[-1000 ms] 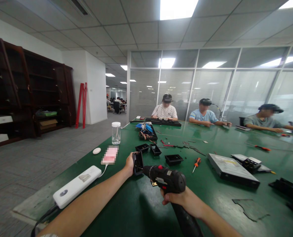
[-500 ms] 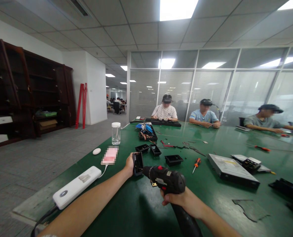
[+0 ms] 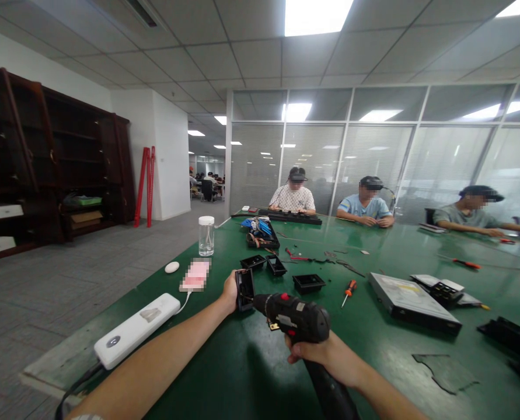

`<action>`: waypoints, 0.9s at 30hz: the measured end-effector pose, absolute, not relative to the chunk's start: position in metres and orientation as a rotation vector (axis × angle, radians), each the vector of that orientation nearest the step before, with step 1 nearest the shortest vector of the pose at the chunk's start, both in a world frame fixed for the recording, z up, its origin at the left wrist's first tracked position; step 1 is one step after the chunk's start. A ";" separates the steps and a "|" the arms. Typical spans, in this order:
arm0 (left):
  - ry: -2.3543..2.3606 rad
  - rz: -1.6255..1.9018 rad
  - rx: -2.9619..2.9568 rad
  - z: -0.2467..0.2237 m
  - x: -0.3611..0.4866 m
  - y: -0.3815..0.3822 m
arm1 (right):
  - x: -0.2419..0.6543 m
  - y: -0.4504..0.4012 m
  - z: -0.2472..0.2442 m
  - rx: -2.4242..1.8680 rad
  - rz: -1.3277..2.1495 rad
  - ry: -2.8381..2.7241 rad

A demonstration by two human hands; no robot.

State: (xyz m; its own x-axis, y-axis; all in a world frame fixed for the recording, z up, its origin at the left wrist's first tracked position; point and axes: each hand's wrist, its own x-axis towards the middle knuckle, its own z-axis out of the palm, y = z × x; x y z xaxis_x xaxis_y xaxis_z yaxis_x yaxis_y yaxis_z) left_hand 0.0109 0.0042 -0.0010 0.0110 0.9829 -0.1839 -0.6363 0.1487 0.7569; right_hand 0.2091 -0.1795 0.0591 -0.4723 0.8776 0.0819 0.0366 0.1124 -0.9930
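Note:
My left hand (image 3: 230,291) is closed on the side of a small black plastic housing (image 3: 244,290), holding it tilted up with its hollow side facing right. In my right hand (image 3: 314,352) is a black cordless drill (image 3: 295,318) with red buttons, gripped by the handle. The drill's nose points left into the housing; the bit's tip is hard to make out. Beyond my hands lie similar black housings, one (image 3: 252,262) behind the held piece, another (image 3: 276,265) beside it and a third (image 3: 309,283) further right.
An orange-handled screwdriver (image 3: 349,290) and a silver disc drive (image 3: 412,303) lie to the right. On the left are a white power strip (image 3: 137,329), a phone (image 3: 195,275) and a clear jar (image 3: 206,238). Several people sit across the green table (image 3: 207,361).
My hands, the drill and the housing hold almost the same position. The view has shifted very slightly, and the co-worker in light blue has turned the head a little.

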 end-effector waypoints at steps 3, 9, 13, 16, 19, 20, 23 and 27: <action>0.818 1.368 0.534 0.000 0.011 0.003 | 0.210 -0.178 0.057 -0.928 1.439 -1.678; 0.815 1.361 0.534 -0.001 0.011 0.005 | 0.210 -0.177 0.056 -0.911 1.433 -1.671; 0.810 1.373 0.534 -0.003 0.011 0.007 | 0.210 -0.178 0.059 -0.917 1.439 -1.678; 0.796 1.376 0.525 -0.003 0.011 0.006 | 0.210 -0.178 0.059 -0.914 1.442 -1.680; 0.781 1.386 0.517 -0.002 0.011 0.005 | 0.210 -0.178 0.058 -0.925 1.427 -1.688; 0.782 1.384 0.515 -0.001 0.011 0.005 | 0.211 -0.178 0.058 -0.923 1.427 -1.688; 0.809 1.368 0.520 -0.001 0.011 0.004 | 0.211 -0.178 0.057 -0.910 1.430 -1.694; 0.819 1.365 0.536 -0.001 0.011 0.004 | 0.210 -0.179 0.059 -0.896 1.441 -1.698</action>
